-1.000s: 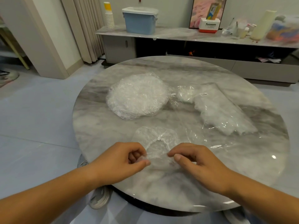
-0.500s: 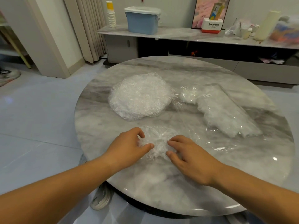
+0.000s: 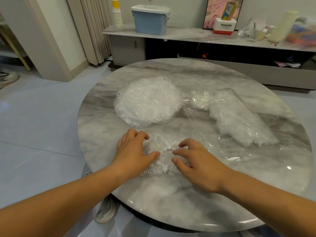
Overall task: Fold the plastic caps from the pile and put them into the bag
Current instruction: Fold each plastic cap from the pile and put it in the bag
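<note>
A crumpled clear plastic cap (image 3: 164,151) lies on the round marble table (image 3: 171,199) in front of me. My left hand (image 3: 135,151) curls its fingers over the cap's left side, thumb against it. My right hand (image 3: 196,161) holds the cap's right side between bent fingers and thumb. Beyond the hands sits the round pile of plastic caps (image 3: 148,101). The clear bag (image 3: 236,115), partly filled with folded caps, lies flat to the right of the pile.
Behind the table runs a low marble sideboard (image 3: 188,34) with a blue lidded box (image 3: 150,19), stacked paper cups (image 3: 117,14) and other items. A shoe (image 3: 106,212) lies on the floor under the table's near edge.
The cap was held up by pinching fingers near the table's front edge. Both hands have moved forward and down, and the cap now lies bunched smaller between them.
</note>
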Demonstrator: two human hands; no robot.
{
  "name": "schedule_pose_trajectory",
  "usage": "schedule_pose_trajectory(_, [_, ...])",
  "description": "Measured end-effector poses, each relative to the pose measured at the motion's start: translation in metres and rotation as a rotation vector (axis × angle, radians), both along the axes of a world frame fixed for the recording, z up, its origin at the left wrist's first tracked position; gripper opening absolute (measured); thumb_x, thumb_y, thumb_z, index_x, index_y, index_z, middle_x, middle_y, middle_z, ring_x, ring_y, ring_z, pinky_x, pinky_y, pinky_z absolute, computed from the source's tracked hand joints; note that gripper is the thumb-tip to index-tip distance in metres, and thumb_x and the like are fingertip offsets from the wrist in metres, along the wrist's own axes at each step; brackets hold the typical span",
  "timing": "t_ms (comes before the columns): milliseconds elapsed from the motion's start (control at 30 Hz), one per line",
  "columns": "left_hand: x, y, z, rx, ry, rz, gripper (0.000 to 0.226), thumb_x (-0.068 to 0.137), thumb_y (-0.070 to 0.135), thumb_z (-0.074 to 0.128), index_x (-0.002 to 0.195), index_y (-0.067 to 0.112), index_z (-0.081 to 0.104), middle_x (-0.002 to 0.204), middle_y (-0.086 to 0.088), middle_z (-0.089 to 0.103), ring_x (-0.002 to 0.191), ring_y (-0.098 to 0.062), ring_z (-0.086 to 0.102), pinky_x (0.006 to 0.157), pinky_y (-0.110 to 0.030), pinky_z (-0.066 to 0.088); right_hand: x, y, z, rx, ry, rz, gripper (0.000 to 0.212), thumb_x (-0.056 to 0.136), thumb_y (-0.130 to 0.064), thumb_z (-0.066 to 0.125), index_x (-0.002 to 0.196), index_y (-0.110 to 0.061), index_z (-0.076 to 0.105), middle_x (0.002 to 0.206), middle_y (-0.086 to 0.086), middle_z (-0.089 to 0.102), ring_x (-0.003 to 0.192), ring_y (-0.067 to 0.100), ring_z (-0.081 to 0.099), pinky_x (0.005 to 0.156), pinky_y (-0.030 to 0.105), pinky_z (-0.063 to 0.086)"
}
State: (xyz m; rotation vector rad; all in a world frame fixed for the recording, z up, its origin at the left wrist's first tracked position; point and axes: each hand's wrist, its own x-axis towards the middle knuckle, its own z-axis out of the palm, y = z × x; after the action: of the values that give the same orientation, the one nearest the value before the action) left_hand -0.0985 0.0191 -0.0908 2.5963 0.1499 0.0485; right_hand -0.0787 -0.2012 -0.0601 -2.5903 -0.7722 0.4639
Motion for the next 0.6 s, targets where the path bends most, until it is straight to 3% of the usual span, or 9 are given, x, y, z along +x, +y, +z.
schedule_pose_trajectory(33, [0.001, 0.0, -0.001, -0.019, 0.019, 0.007, 0.06, 0.082, 0.062, 0.068, 0.129, 0.031, 0.048, 0.122, 0.01, 0.036, 0.121, -0.013, 0.038, 0.109, -0.03, 0.03, 0.003, 0.002, 0.004, 0.033, -0.028, -0.026, 0.039, 0.104, -0.048, 0.041, 0.13, -0.029, 0.063, 0.145, -0.004, 0.04, 0.14, 0.014, 0.031, 0.109, 0.024, 0.029])
schedule_pose_trajectory(100, [0.002, 0.0, -0.002, -0.039, 0.035, 0.017, 0.065, 0.081, 0.062, 0.069, 0.133, 0.029, 0.046, 0.122, 0.01, 0.033, 0.124, -0.014, 0.036, 0.109, -0.03, 0.029, 0.012, 0.007, 0.01, 0.095, -0.04, -0.076, 0.038, 0.103, -0.046, 0.044, 0.129, -0.029, 0.065, 0.145, -0.004, 0.043, 0.14, 0.014, 0.028, 0.107, 0.024, 0.025])
schedule_pose_trajectory(167, [0.003, 0.0, -0.002, -0.052, 0.043, 0.03, 0.07, 0.081, 0.061, 0.069, 0.136, 0.029, 0.042, 0.123, 0.011, 0.031, 0.127, -0.015, 0.035, 0.109, -0.03, 0.027, 0.024, 0.013, 0.013, 0.149, 0.031, -0.135, 0.032, 0.103, -0.043, 0.047, 0.119, -0.029, 0.071, 0.145, -0.004, 0.045, 0.141, 0.013, 0.026, 0.105, 0.025, 0.022])
schedule_pose_trajectory(233, [0.004, -0.001, -0.003, -0.06, 0.057, 0.041, 0.073, 0.081, 0.062, 0.069, 0.139, 0.029, 0.039, 0.126, 0.01, 0.031, 0.129, -0.015, 0.033, 0.11, -0.029, 0.025, 0.035, 0.019, 0.01, 0.211, 0.122, -0.205, 0.035, 0.103, -0.041, 0.049, 0.102, -0.018, 0.076, 0.138, -0.002, 0.052, 0.139, 0.013, 0.035, 0.101, 0.025, 0.028])
schedule_pose_trajectory(300, [0.004, -0.001, -0.004, -0.062, 0.066, 0.045, 0.076, 0.081, 0.062, 0.068, 0.142, 0.028, 0.037, 0.129, 0.009, 0.031, 0.131, -0.016, 0.032, 0.11, -0.03, 0.024, 0.044, 0.024, 0.006, 0.288, 0.202, -0.26, 0.044, 0.104, -0.04, 0.049, 0.097, -0.005, 0.075, 0.119, -0.002, 0.063, 0.118, 0.012, 0.056, 0.086, 0.02, 0.039])
schedule_pose_trajectory(333, [0.005, 0.0, -0.004, -0.063, 0.067, 0.044, 0.076, 0.082, 0.062, 0.068, 0.143, 0.028, 0.037, 0.13, 0.008, 0.031, 0.131, -0.016, 0.031, 0.111, -0.03, 0.023, 0.046, 0.027, 0.006, 0.322, 0.246, -0.29, 0.042, 0.104, -0.039, 0.05, 0.097, -0.007, 0.076, 0.111, -0.007, 0.064, 0.105, 0.008, 0.06, 0.08, 0.017, 0.04])
schedule_pose_trajectory(400, [0.005, 0.0, -0.005, -0.071, 0.068, 0.043, 0.077, 0.082, 0.061, 0.067, 0.144, 0.028, 0.036, 0.131, 0.009, 0.03, 0.131, -0.015, 0.031, 0.112, -0.03, 0.024, 0.049, 0.032, 0.005, 0.374, 0.283, -0.328, 0.037, 0.104, -0.04, 0.051, 0.094, -0.016, 0.076, 0.105, -0.013, 0.065, 0.098, 0.0, 0.059, 0.078, 0.013, 0.039])
schedule_pose_trajectory(533, [0.004, 0.002, -0.006, -0.095, 0.065, 0.048, 0.078, 0.081, 0.06, 0.069, 0.145, 0.029, 0.037, 0.13, 0.012, 0.029, 0.132, -0.014, 0.031, 0.115, -0.032, 0.025, 0.052, 0.036, 0.005, 0.389, 0.295, -0.355, 0.036, 0.102, -0.043, 0.055, 0.086, -0.018, 0.076, 0.1, -0.001, 0.071, 0.088, 0.001, 0.062, 0.071, 0.017, 0.042])
schedule_pose_trajectory(600, [0.004, 0.003, -0.007, -0.103, 0.066, 0.047, 0.077, 0.081, 0.06, 0.069, 0.144, 0.029, 0.037, 0.13, 0.012, 0.029, 0.133, -0.013, 0.031, 0.115, -0.032, 0.026, 0.051, 0.037, 0.007, 0.399, 0.302, -0.36, 0.036, 0.101, -0.042, 0.057, 0.084, -0.018, 0.077, 0.079, -0.003, 0.069, 0.067, 0.0, 0.061, 0.063, 0.016, 0.042])
